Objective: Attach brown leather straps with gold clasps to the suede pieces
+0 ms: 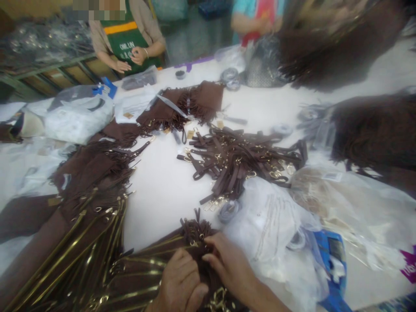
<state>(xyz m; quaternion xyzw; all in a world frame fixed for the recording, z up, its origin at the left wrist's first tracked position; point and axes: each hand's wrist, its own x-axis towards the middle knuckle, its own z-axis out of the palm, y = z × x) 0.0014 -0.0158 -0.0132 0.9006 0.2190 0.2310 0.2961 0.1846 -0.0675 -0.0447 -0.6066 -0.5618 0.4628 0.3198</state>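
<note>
Where the near edge of the table (162, 190) meets the bottom of the view, the brown fringed piece (195, 232) lies under both hands. Its tassel end points away from the person toward the middle of the table, and its body runs back down and to the left, so the long axis is a slant from near-left to far-right. The left hand (180, 284) sits on the near part of the piece, curled with its fingers bent down and closed over the fabric. The right hand (229, 264) comes in from the right with its fingers held together, and its tips pinch the fabric just below the fringe. It is therefore the hand closer to the tassel end, which lies ahead of it and slightly to its left. Small gold fittings glint at the fingertips, too blurred to tell apart.

Touching the piece on the left, a stack of brown panels with gold zip strips (81, 251) fans toward the near-left corner. Just right of the right hand is a heap of clear plastic bags (276, 225). Beyond the bare middle of the table lies a pile of brown straps (237, 160) with gold clasps, well apart from both hands. At the far edge stands a person in a green apron (126, 43).
</note>
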